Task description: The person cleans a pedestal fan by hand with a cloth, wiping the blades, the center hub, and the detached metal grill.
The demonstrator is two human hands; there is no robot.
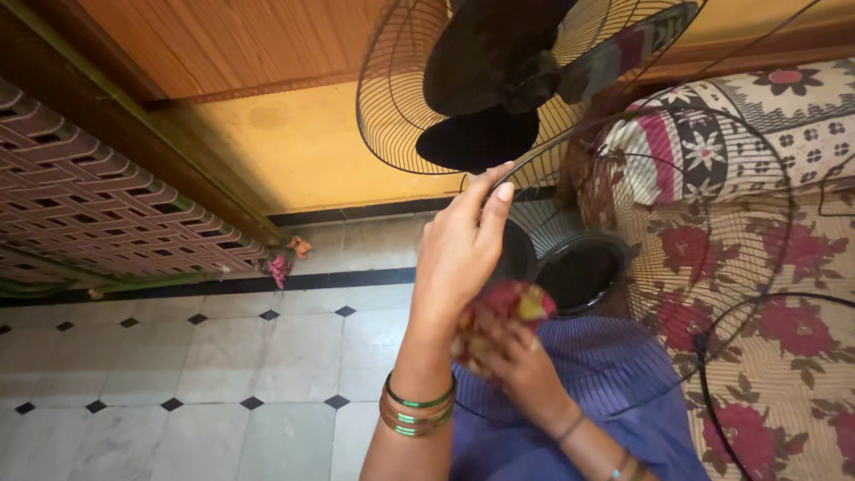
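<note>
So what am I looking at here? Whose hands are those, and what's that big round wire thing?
The camera sits on a person's head and looks down, so these are that person's own hands. The left hand, with green bangles on the wrist, holds the rim of a round wire fan guard. The right hand presses a red and yellow cloth against it. Above them is the fan, with dark blades inside its rear wire cage. On the right lies a flowered bedspread; on the left is a pale tiled floor.
</note>
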